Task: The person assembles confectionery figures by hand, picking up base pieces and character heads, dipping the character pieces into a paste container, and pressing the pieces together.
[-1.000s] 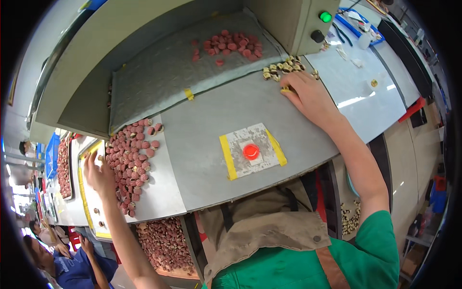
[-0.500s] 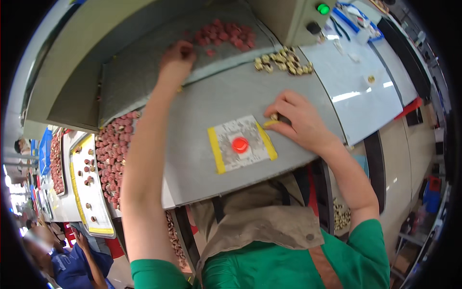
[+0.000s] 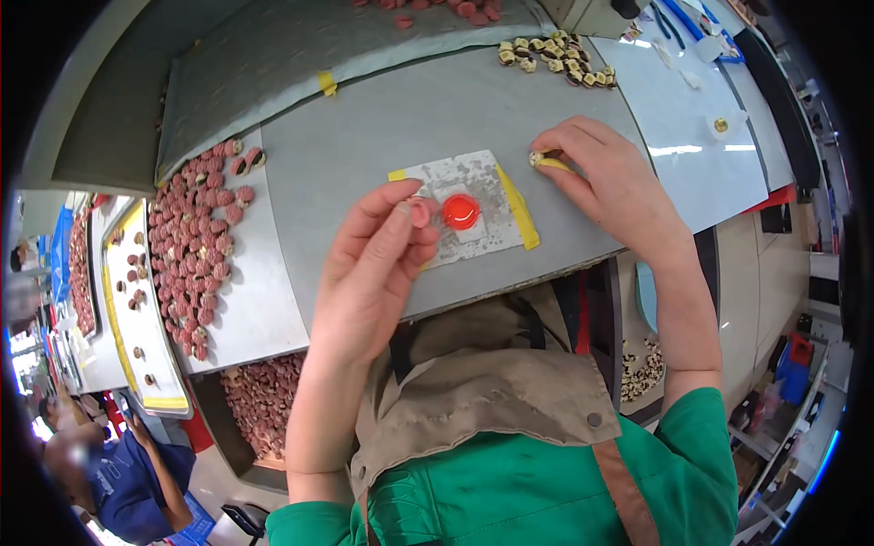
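Note:
My left hand (image 3: 369,264) is closed, pinching a small pink round piece (image 3: 421,214) between thumb and fingertips. Just to its right lies a bright red round dish (image 3: 461,212), set on a white, grey-flecked sheet (image 3: 437,253) with yellow tape along its sides. My right hand (image 3: 608,177) hovers right of the sheet, its thumb and forefinger closed on a small cream-and-dark piece (image 3: 534,158). Something yellow covers that thumb's tip. Beyond my right hand, several similar cream-and-dark pieces (image 3: 555,62) lie in a loose group on the grey work surface (image 3: 364,127).
Many pink-and-dark pieces (image 3: 196,246) cover the left part of the table, and more fill an open drawer (image 3: 264,405) below. A yellow-edged tray (image 3: 137,318) stands farther left, near a person in blue (image 3: 127,482). More pink pieces (image 3: 469,11) lie under the machine housing (image 3: 118,136).
My left hand has come back from the pink pile to beside the red dish, now holding a pink piece. My right hand keeps its pinch. The whole view has shifted.

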Tool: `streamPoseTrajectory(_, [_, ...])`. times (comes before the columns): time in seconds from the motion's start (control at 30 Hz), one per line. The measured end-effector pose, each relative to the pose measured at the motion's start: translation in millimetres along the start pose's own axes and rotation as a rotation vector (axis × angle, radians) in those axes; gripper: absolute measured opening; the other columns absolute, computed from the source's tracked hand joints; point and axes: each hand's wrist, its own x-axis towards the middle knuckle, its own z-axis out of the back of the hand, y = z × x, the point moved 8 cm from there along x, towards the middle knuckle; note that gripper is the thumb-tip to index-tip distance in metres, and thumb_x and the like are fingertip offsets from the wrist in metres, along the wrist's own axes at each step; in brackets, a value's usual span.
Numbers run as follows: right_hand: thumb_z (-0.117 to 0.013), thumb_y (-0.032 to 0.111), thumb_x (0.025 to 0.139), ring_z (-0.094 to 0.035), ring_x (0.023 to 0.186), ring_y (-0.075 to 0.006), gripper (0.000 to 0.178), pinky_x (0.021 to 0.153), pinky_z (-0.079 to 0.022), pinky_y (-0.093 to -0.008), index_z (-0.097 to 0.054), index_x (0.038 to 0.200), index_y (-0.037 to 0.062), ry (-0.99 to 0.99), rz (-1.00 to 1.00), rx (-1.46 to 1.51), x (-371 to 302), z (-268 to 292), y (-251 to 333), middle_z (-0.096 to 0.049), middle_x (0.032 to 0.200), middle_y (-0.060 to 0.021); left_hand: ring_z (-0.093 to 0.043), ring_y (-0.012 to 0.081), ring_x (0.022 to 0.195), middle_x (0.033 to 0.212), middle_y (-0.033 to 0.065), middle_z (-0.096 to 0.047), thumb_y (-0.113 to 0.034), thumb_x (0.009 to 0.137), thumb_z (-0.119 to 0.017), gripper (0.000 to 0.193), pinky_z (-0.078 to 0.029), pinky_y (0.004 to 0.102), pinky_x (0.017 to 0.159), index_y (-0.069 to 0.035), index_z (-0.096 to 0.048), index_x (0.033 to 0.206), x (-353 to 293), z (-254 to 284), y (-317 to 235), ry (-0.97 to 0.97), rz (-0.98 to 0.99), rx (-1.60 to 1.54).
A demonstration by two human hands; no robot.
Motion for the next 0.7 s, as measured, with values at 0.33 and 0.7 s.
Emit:
streamPoseTrajectory(0.33, [-0.065,0.004,0.075,-0.056,0.086,-0.0291,0.023,0.074,-0.047,-0.0373,-0.059,0.098,0.0041,-0.069,0.223,0.001,10,-32,81,-0.056,0.09,-0.0098,-0.057,0.0095,0.095,0.109,0.0029,-0.058,-0.015,0.096,-0.052,0.033,-0.045,0.0242,0.086,-0.004,-0.049,0.127,-13,13,-2,-0.001,-0.08,-0.172])
streamPoseTrajectory(0.7, [-0.064,-0.003,0.071,-0.056,0.085,-0.0295,0.027,0.074,-0.047,-0.038,-0.06,0.097,0.0043,-0.034,0.242,-0.04,10,-39,91,-0.055,0.089,-0.0093,-0.057,0.0097,0.096,0.111,0.0052,-0.058,-0.017,0.097,-0.051,0.035,-0.045,0.0244,0.086,-0.002,-0.047,0.129,-19,15,-6,0.004,-0.1,-0.201])
